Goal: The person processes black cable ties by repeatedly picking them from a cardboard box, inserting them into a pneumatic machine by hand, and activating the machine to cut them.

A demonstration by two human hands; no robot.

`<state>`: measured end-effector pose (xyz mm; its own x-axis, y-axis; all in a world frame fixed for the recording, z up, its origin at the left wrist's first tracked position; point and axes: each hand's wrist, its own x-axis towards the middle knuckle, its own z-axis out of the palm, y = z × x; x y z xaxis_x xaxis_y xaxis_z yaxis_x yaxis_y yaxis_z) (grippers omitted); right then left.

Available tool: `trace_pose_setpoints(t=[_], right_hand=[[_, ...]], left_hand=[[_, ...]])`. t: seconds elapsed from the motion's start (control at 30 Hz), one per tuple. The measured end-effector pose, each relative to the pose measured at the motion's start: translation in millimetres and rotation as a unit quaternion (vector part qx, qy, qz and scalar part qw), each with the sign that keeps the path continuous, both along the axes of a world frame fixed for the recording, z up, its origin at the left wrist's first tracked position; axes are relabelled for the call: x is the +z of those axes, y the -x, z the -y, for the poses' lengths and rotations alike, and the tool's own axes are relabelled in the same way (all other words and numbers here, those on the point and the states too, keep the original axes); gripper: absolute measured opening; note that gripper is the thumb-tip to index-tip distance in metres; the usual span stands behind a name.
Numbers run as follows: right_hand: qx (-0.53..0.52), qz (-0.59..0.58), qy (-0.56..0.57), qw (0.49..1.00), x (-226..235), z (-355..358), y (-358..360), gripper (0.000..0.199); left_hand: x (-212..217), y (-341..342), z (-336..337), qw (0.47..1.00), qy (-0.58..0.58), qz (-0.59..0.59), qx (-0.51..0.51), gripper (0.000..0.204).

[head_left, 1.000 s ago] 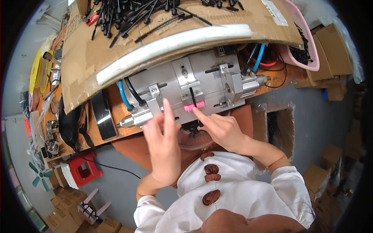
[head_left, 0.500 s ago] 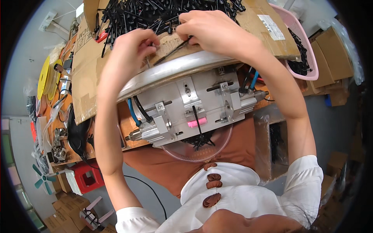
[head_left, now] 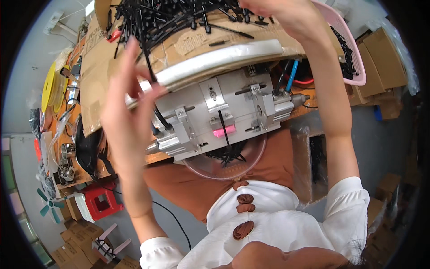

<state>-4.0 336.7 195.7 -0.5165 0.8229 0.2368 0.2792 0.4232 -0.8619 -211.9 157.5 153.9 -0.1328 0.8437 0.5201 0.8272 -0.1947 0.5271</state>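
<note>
My left hand (head_left: 130, 101), blurred by motion, is over the left end of the metal fixture. Its fingers close on a thin black plastic rod (head_left: 147, 56), which points up toward the pile. My right hand (head_left: 286, 15) reaches to the right side of a heap of black rod-shaped plastic parts (head_left: 165, 20) on cardboard; its fingertips are partly cut off by the upper edge. On the metal fixture (head_left: 188, 134) another black rod (head_left: 223, 123) lies across a pink cylinder (head_left: 224, 131). Beneath it a clear bowl (head_left: 195, 170) holds more black parts.
A white padded edge (head_left: 219, 58) borders the cardboard (head_left: 96, 80). Blue and black tubes (head_left: 292, 76) run to the fixture. At the right stands a pink basket (head_left: 358, 54) of black parts. Lower are an open carton (head_left: 301, 179) and a red stool (head_left: 92, 193).
My left hand has moved down and left, away from the pile, now with a black rod. My right hand has let go of its rod and moved up and right into the heap.
</note>
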Motion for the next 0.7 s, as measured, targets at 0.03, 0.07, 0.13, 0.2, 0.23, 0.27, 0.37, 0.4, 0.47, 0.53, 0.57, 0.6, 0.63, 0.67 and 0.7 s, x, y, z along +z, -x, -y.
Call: trace_pose_setpoints(t=[0.03, 0.07, 0.13, 0.2, 0.23, 0.27, 0.37, 0.4, 0.47, 0.53, 0.57, 0.6, 0.63, 0.67, 0.7], right_hand=[[0.018, -0.085, 0.029, 0.996, -2.8, -2.6, -22.9, 0.022], [0.062, -0.183, 0.079, 0.978, -13.9, -4.2, -31.2, 0.024], [0.113, -0.280, 0.144, 0.942, -36.3, -1.8, -32.7, 0.026], [0.138, -0.349, 0.153, 0.914, -41.3, 21.0, -40.8, 0.029], [0.137, -0.347, 0.156, 0.915, -43.9, 28.8, -43.1, 0.029], [0.128, -0.340, 0.146, 0.920, -46.6, 35.9, -44.6, 0.028], [0.121, -0.366, 0.158, 0.909, -40.3, 52.6, -57.7, 0.024], [0.114, -0.335, 0.121, 0.927, -39.6, 56.1, -65.2, 0.023], [0.091, -0.288, 0.015, 0.953, -48.5, 59.7, -76.4, 0.027], [0.078, -0.276, 0.035, 0.957, -58.5, 77.4, -66.2, 0.026], [0.055, -0.255, 0.047, 0.964, -59.8, 90.6, -62.4, 0.025], [0.059, -0.330, 0.102, 0.937, -61.7, 104.3, -56.9, 0.021], [0.048, -0.308, 0.106, 0.944, -67.7, 116.3, -57.6, 0.025], [0.049, -0.310, 0.137, 0.939, -79.9, 128.9, -59.8, 0.029], [0.010, -0.251, 0.127, 0.960, -87.6, 146.9, -56.9, 0.026]], left_hand=[[-10.7, -25.9, 20.8, 0.999, -0.009, -0.046, 0.006, 0.070], [-24.8, -39.5, 42.7, 0.986, -0.025, -0.162, 0.004, 0.074], [-70.1, -71.0, 82.6, 0.993, 0.039, -0.111, 0.013, 0.073], [-98.8, -96.8, 91.7, 0.992, 0.086, -0.086, 0.013, 0.072], [-107.7, -105.4, 89.9, 0.991, 0.097, -0.086, 0.015, 0.071], [-112.1, -110.3, 85.9, 0.989, 0.114, -0.092, 0.025, 0.071], [-119.1, -117.4, 77.6, 0.986, 0.125, -0.106, 0.016, 0.071], [-119.3, -119.3, 79.4, 0.986, 0.133, -0.104, 0.017, 0.071], [-118.9, -119.4, 74.6, 0.987, 0.125, -0.104, 0.013, 0.071], [-121.0, -116.2, 77.8, 0.985, 0.128, -0.111, 0.027, 0.071], [-121.4, -116.1, 78.1, 0.986, 0.128, -0.104, 0.024, 0.072], [-121.4, -115.4, 79.4, 0.987, 0.128, -0.096, 0.022, 0.072], [-121.6, -115.4, 80.0, 0.987, 0.128, -0.096, 0.023, 0.072], [-121.8, -115.0, 80.9, 0.987, 0.132, -0.089, 0.021, 0.073], [-121.5, -115.0, 82.3, 0.987, 0.136, -0.083, 0.018, 0.075]])
